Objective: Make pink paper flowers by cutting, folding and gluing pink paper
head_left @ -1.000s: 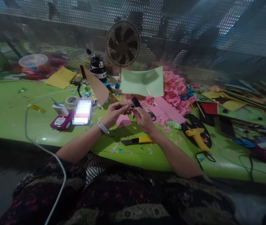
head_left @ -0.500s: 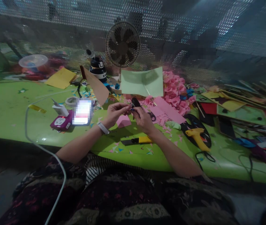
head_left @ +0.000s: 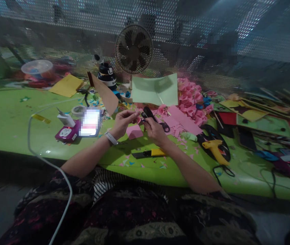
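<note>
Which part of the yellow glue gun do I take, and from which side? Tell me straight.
Take the yellow glue gun by its handle, probably best from the near edge of the table. The handle slants toward that edge, while the barrel lies farther back, over a black rounded piece.

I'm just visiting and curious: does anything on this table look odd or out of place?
Yes: the yellow-and-black cutter lies, apparently with its blade out, close to the right forearm, an odd spot for something sharp. Paper scraps are strewn loosely over the green table too, not gathered up.
</note>
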Demonstrator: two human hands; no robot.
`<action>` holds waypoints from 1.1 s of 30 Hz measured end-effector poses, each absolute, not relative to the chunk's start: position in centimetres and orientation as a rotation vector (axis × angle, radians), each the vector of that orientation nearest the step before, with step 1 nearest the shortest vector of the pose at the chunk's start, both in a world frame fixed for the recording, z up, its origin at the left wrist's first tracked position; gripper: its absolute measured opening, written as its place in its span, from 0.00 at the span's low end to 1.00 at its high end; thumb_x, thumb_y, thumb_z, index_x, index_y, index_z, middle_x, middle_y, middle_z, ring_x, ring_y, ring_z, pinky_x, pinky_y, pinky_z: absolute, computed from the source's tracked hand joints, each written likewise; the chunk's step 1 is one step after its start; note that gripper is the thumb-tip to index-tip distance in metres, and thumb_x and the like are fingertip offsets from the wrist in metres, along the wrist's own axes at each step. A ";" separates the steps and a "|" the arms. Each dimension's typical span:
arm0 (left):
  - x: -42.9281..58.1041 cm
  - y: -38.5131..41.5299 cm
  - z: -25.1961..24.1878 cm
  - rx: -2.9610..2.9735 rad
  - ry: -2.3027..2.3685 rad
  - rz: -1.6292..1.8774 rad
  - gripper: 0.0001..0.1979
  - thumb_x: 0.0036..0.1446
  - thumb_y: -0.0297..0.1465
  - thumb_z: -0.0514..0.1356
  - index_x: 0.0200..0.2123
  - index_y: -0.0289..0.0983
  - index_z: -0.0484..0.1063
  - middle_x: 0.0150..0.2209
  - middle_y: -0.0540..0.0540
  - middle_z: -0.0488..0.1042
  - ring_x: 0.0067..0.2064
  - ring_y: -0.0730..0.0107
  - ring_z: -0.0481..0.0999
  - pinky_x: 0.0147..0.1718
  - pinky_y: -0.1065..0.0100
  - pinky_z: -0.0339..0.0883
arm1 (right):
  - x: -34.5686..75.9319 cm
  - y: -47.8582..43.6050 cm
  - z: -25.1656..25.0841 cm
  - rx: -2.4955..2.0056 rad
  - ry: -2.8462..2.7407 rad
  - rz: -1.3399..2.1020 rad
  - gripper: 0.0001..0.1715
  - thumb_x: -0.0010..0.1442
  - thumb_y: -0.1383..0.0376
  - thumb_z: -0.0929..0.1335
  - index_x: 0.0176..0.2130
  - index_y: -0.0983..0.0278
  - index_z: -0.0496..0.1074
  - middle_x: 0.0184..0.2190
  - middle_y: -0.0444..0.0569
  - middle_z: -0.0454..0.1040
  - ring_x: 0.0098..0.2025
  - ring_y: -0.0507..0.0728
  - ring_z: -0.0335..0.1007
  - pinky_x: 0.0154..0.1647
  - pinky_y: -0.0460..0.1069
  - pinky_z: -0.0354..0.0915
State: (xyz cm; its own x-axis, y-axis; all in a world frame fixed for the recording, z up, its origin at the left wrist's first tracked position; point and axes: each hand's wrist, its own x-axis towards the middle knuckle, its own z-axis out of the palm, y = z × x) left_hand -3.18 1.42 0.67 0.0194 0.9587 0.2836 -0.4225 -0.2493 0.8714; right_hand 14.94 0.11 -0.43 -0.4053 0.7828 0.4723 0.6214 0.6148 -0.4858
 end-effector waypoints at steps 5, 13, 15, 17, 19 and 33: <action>-4.1 2.6 0.7 0.984 0.720 1.630 0.15 0.42 0.40 0.75 0.24 0.37 0.76 0.21 0.53 0.72 0.22 0.81 0.68 0.23 0.75 0.63 | 15.1 0.3 -0.4 -1.180 -2.204 0.342 0.21 0.71 0.53 0.56 0.48 0.63 0.68 0.35 0.53 0.77 0.28 0.58 0.71 0.27 0.50 0.60; -3.7 1.5 0.9 1.137 0.642 1.361 0.17 0.44 0.42 0.74 0.31 0.35 0.79 0.25 0.48 0.77 0.24 0.78 0.72 0.26 0.73 0.67 | 15.7 0.1 1.8 -1.085 -1.679 0.700 0.12 0.63 0.55 0.64 0.40 0.61 0.65 0.27 0.44 0.69 0.27 0.53 0.65 0.27 0.47 0.60; -3.7 1.2 1.0 1.182 0.614 1.295 0.17 0.46 0.42 0.73 0.30 0.34 0.79 0.25 0.48 0.77 0.24 0.77 0.72 0.26 0.73 0.66 | 15.7 0.1 2.4 -1.032 -1.578 0.896 0.14 0.60 0.55 0.67 0.40 0.61 0.65 0.26 0.41 0.66 0.23 0.50 0.60 0.23 0.45 0.56; -3.7 1.2 1.0 1.208 0.583 1.244 0.18 0.47 0.43 0.73 0.30 0.33 0.79 0.24 0.48 0.77 0.23 0.77 0.72 0.25 0.72 0.66 | 15.6 0.0 2.8 -0.989 -1.517 1.158 0.18 0.57 0.54 0.70 0.42 0.62 0.67 0.21 0.36 0.61 0.18 0.47 0.50 0.18 0.44 0.48; -3.7 1.2 0.9 1.219 0.558 1.206 0.18 0.47 0.43 0.73 0.30 0.33 0.78 0.24 0.48 0.76 0.23 0.78 0.71 0.25 0.72 0.66 | 15.5 0.0 3.0 -0.954 -1.455 1.387 0.21 0.54 0.54 0.71 0.44 0.62 0.68 0.17 0.32 0.55 0.15 0.45 0.41 0.15 0.44 0.41; -3.8 1.1 1.1 1.204 0.529 1.154 0.17 0.45 0.42 0.74 0.27 0.34 0.77 0.23 0.50 0.75 0.22 0.79 0.70 0.23 0.74 0.65 | 15.1 -1.0 3.6 -0.931 -1.395 1.625 0.23 0.44 0.53 0.79 0.29 0.64 0.70 0.16 0.33 0.57 0.15 0.42 0.42 0.15 0.44 0.38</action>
